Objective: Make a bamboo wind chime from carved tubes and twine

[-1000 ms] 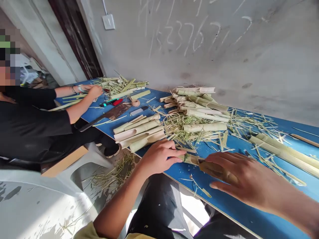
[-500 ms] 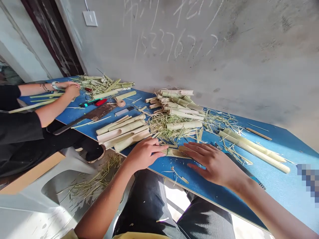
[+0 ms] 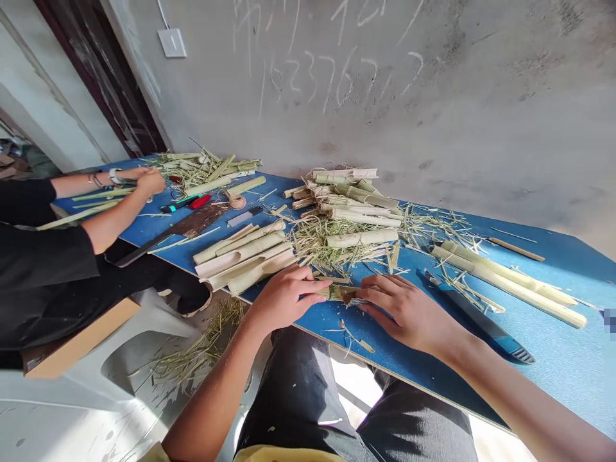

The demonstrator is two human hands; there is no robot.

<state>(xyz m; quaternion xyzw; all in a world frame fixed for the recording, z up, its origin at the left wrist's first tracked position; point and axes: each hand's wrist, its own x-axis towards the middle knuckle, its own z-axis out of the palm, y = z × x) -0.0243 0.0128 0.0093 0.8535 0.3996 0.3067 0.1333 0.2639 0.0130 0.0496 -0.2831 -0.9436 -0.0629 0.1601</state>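
Note:
My left hand (image 3: 291, 295) is closed in a pinch on the left end of a short, pale green bamboo piece (image 3: 335, 292) lying low over the table's front edge. At its other end, my right hand (image 3: 397, 305) has its fingers curled round a small brown folded sheet with a grey underside (image 3: 353, 298), which looks like sandpaper and touches the bamboo. The fingers partly hide both things. Just right of my right hand lies a black cutter knife (image 3: 474, 314) with a teal end. Split bamboo pieces (image 3: 250, 260) rest side by side left of my left hand.
Behind my hands are bamboo shavings (image 3: 315, 247) and a stack of bamboo pieces (image 3: 360, 199). Long bamboo lengths (image 3: 510, 285) lie at right. A large blade (image 3: 197, 221) and twine (image 3: 235, 201) lie at left, near a co-worker's hands (image 3: 150, 181). A wall stands behind.
My right hand has gone from lying flat with fingers stretched to curled round the brown sheet. The left keeps its pinch. The view has shifted slightly, and the cutter knife shows more fully.

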